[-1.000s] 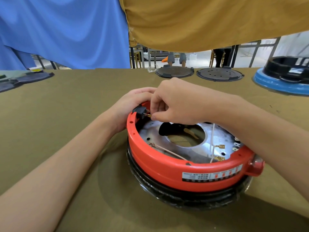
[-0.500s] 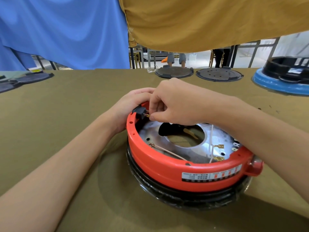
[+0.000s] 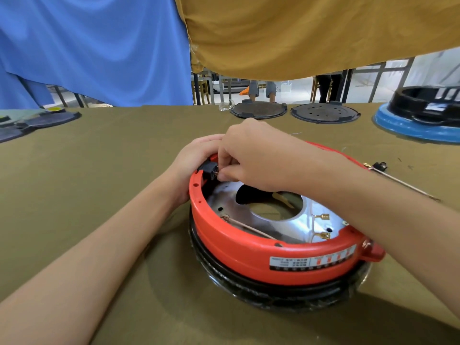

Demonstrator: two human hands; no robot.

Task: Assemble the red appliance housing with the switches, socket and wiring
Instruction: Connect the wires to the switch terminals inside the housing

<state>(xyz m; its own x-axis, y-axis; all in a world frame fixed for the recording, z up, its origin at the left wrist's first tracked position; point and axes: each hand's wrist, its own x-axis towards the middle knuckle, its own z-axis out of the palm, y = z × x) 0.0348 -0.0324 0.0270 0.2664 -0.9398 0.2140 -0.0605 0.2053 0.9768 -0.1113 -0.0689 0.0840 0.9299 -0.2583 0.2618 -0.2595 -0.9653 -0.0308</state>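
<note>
The red housing (image 3: 261,252) sits upside down on the olive-green table (image 3: 87,170), resting on a black ring wrapped in clear film (image 3: 273,292). The left hand (image 3: 196,158) cups the outside of the far-left rim, fingers curled over the edge right by the black switch block (image 3: 210,169) set in the wall. The right hand (image 3: 251,158) reaches across the top, with thumb and fingertips pinched together at the little metal tab on that block (whether there's a wire connector in the pinch, I can't tell). Inside, on the silver plate (image 3: 286,220), two brass spade terminals (image 3: 323,216) lie loose on white leads. A thin metal rod (image 3: 403,181) lies on the table to the right.
</note>
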